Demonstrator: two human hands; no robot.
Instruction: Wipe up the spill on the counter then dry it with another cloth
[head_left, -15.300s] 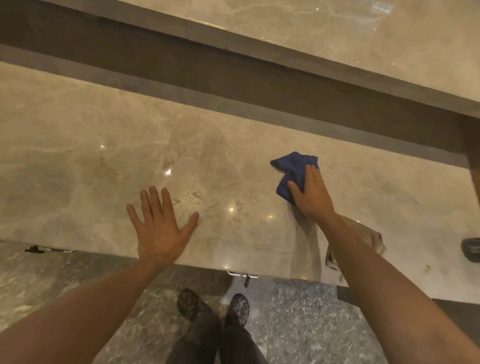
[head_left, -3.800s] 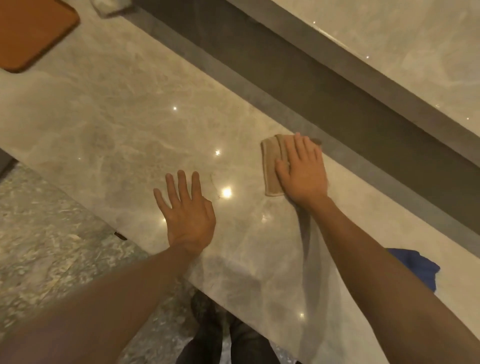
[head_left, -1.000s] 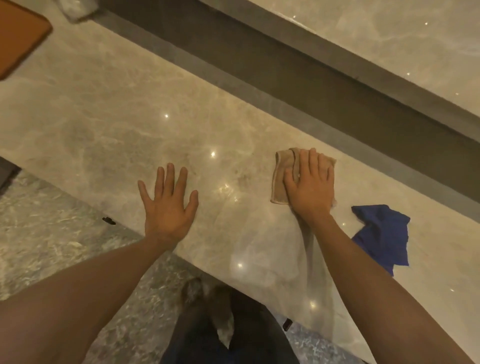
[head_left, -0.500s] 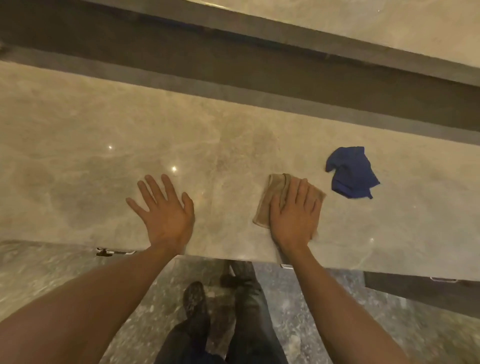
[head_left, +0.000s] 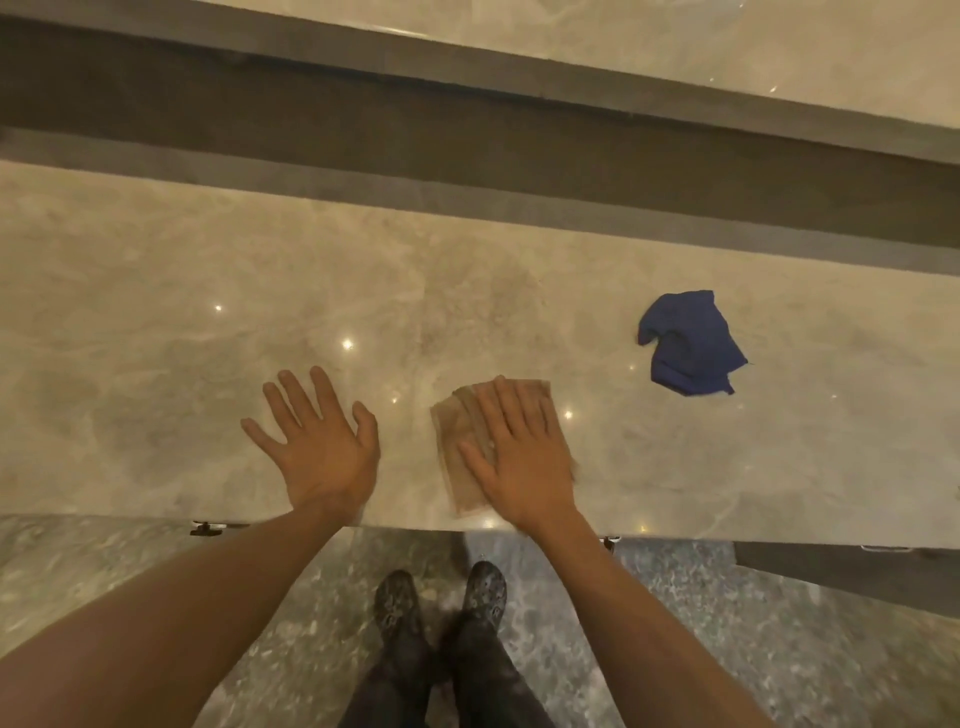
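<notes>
Speckled grey floor (head_left: 779, 649) and dark shoes (head_left: 441, 608) nearest, below the counter (head_left: 156, 364) edge. Just past that edge, left hand (head_left: 322, 447) open, fingers spread, palm flat on bare stone, holding nothing. Beside it, right hand (head_left: 519, 457) also open and flat, pressing down on the tan cloth (head_left: 457, 441), not gripping it. Tan cloth folded into a rough rectangle, flat on the stone, near edge close to the counter lip, left part showing beside the hand. Farther back and to the right, blue cloth (head_left: 688, 345) crumpled in a loose heap, well apart from both hands, untouched. No pooled liquid visible on the marble; only glints from lights and a faint darker patch beyond the tan cloth, wet or veining not determinable. Judged stage: wiping apparently done with blue cloth set aside, drying pass under way with tan cloth; remaining: finishing the dry pass over the patch. Beyond, a dark recess (head_left: 467, 130) and an upper ledge (head_left: 727, 47).
</notes>
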